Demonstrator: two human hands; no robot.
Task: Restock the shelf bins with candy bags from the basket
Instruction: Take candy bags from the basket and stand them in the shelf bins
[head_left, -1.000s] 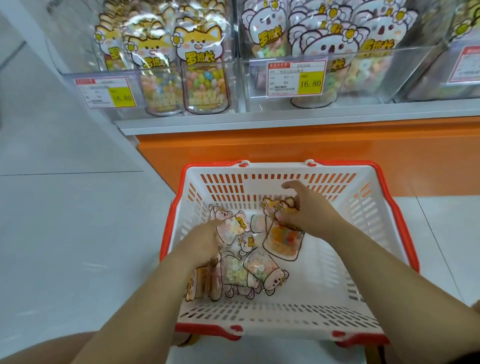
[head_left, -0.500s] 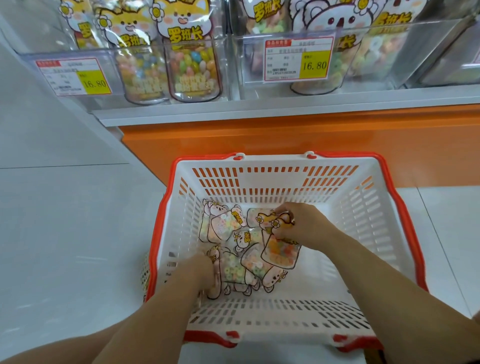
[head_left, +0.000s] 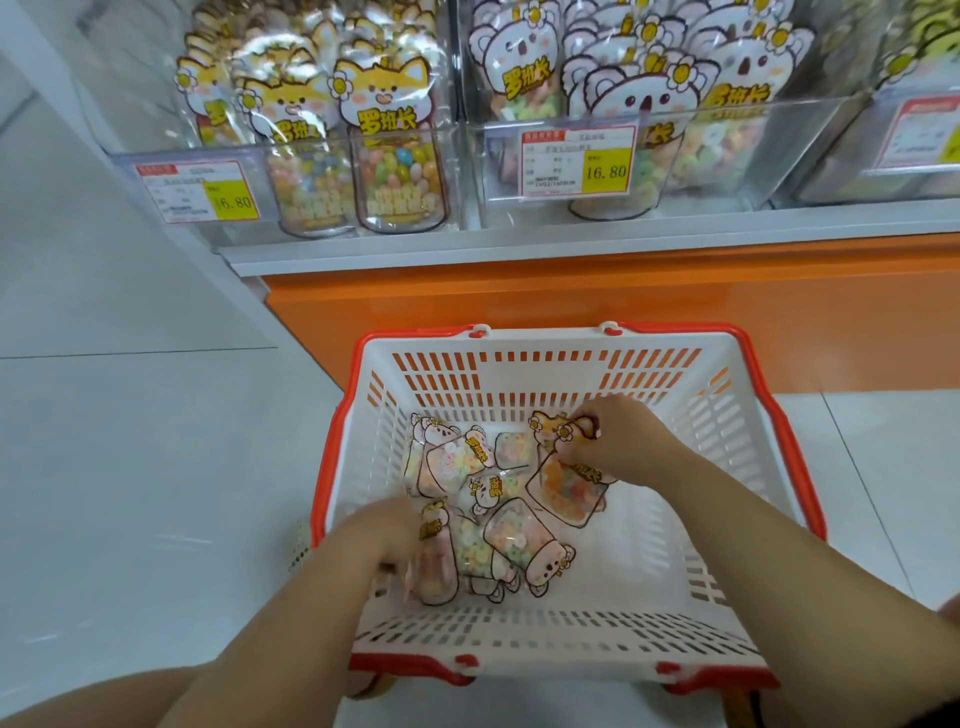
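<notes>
left hand (head_left: 387, 538): smeared by motion, grip unclear
right hand (head_left: 615, 447): fingertips hidden behind the candy bag (head_left: 566, 488) it pinches
right price tag (head_left: 922, 132): cut off by the edge

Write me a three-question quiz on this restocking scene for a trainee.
1. True or false: the right hand pinches the fox bag in the basket.
2. Pick one: the tag on the koala bin shows the price A) 9.90 B) 16.80 C) 26.80.
3. Fill in: on the shelf, the koala bin stands to the ___ of the fox bin.
Key: 1 true; 2 B; 3 right.
</notes>
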